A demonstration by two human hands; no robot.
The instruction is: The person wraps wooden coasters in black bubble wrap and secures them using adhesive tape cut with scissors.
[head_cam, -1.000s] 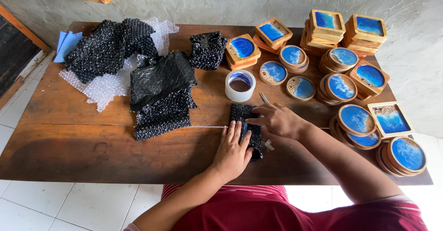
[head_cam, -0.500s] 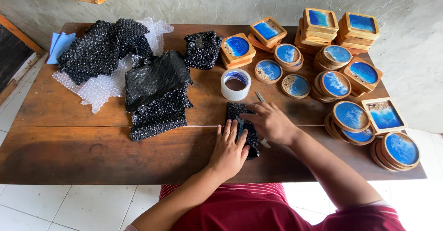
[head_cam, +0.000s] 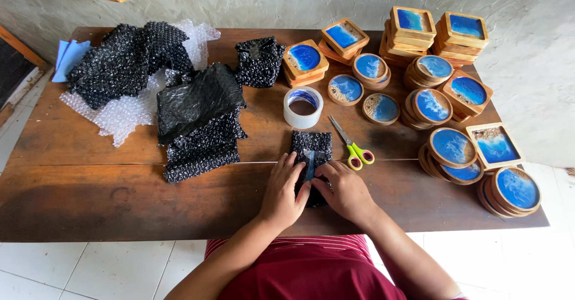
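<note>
A small parcel wrapped in black bubble wrap (head_cam: 311,150) lies on the brown wooden table (head_cam: 90,198) near its front edge. My left hand (head_cam: 283,192) presses flat on the parcel's left side. My right hand (head_cam: 344,191) rests on its right side, fingers bent over the wrap. A strip of clear tape shows along the middle of the parcel between my hands. Green-handled scissors (head_cam: 353,147) lie just right of the parcel. A roll of clear tape (head_cam: 303,107) stands behind it.
Sheets of black bubble wrap (head_cam: 200,120) and clear bubble wrap (head_cam: 120,114) are piled on the left. A wrapped black parcel (head_cam: 259,60) sits at the back. Several round and square wooden coasters with blue resin (head_cam: 431,105) are stacked on the right. A grey wall is behind.
My right hand has come off the parcel's top and dropped to its right side, uncovering the scissors. Both hands now press on the parcel's lower part.
</note>
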